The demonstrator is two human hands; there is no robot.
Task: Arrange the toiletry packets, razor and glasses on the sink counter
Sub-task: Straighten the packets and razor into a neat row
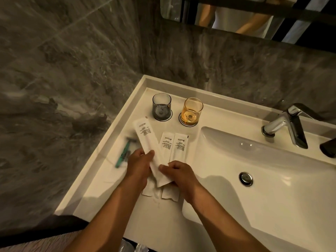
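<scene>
You are pinching the long packet (147, 140) between your left hand (139, 166) and right hand (177, 171), angling it over two packets (174, 148) lying flat (likely to align them), razor (124, 151) left, glasses (192, 110) far.

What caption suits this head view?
Both hands, left hand and right hand, hold a long white packet over the sink counter.

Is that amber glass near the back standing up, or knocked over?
Upright. The amber glass tumbler stands on its base on a round scalloped coaster, its open rim facing up.
</scene>
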